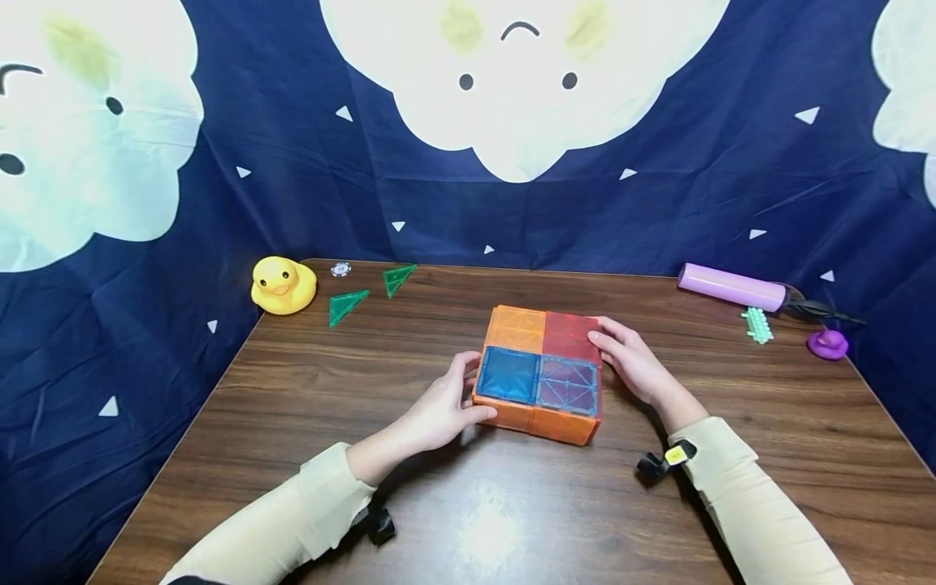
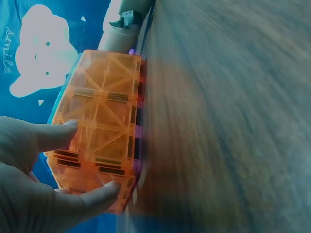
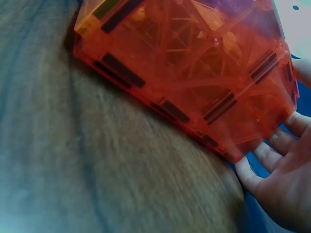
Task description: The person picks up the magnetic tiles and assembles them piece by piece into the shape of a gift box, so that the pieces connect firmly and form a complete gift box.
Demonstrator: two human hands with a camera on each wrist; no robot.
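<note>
A flat box built of translucent plastic magnetic tiles (image 1: 539, 372) stands near the middle of the dark brown wooden table (image 1: 292, 406). Its top is made of four squares, orange, red, blue and pale purple, and its side walls are orange.

The left hand (image 1: 444, 408) grips the box at its left near corner. In the left wrist view the thumb lies along the lower edge of the orange wall and one finger presses the wall higher up, so the fingers are curled on the box. The right hand (image 1: 634, 357) lies against the right side wall, with the fingers resting along the edge of the red top tile. In the right wrist view the fingertips (image 3: 265, 158) touch the lower corner of the orange wall. The box therefore sits between both hands, and both touch it.

At the far left of the table are a yellow rubber duck (image 1: 282, 285) and two green triangular tiles (image 1: 348, 305). At the far right lies a lilac cylinder (image 1: 730, 286).
</note>
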